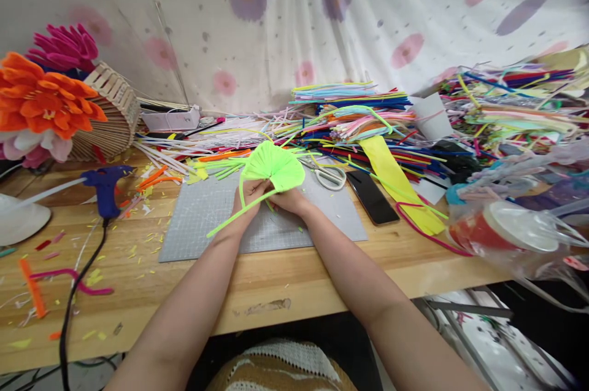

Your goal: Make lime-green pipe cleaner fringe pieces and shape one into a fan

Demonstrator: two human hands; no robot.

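A neon green fan of pipe cleaners is held above the grey cutting mat. At its gathered base the fingers of my left hand are closed, pinching it from the left. My right hand grips the same base from the right, its fingertips partly hidden under the fan. One loose green pipe cleaner end sticks out to the lower left, across my left wrist. Just beyond the fan lie cut green pipe cleaner pieces, and scissors with pale handles rest to the right.
A blue glue gun stands at left, its cord running over the table edge. Behind it is a basket with fuzzy flowers. Pipe cleaner bundles fill the back. At right are a phone, a yellow strip and a bagged cup.
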